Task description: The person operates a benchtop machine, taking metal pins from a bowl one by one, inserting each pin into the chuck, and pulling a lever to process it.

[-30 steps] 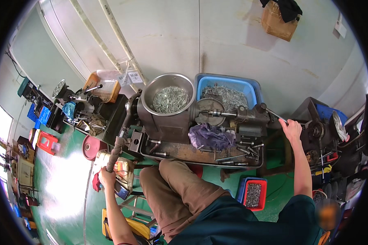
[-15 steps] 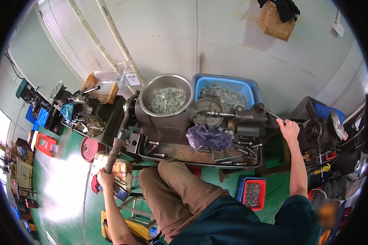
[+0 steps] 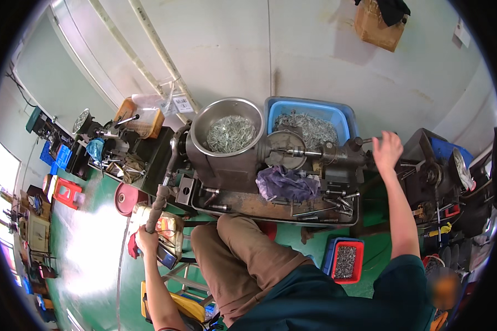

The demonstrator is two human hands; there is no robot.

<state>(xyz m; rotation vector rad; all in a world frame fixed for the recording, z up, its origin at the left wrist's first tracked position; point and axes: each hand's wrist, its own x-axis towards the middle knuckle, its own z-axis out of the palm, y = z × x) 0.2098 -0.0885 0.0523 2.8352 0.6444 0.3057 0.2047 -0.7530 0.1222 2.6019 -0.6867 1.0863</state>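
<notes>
My left hand (image 3: 147, 240) is wrapped round the lower end of a long lever with a cloth- or tape-wrapped grip (image 3: 158, 207), left of a small bench lathe (image 3: 222, 170). At the lathe's right end, my right hand (image 3: 388, 150) closes on the tip of a thin metal lever (image 3: 367, 140) on the tailstock (image 3: 337, 157). A steel bowl (image 3: 196, 135) of small silvery metal pins stands on the headstock. Between headstock and tailstock is a round metal disc (image 3: 279, 160) with a spindle across it. A purple rag (image 3: 287, 183) hangs in front.
Behind the lathe stands a blue basin (image 3: 345, 118) of metal pieces. Loose tools (image 3: 339, 204) lie in the lathe's tray. A red bin (image 3: 358, 263) of small parts sits on the green floor. Other machines stand left (image 3: 113, 132) and right (image 3: 431, 174).
My right hand has swung the tailstock lever upward and back, so it looks shorter. My left hand keeps its hold on the wrapped lever. The whole view has shifted slightly.
</notes>
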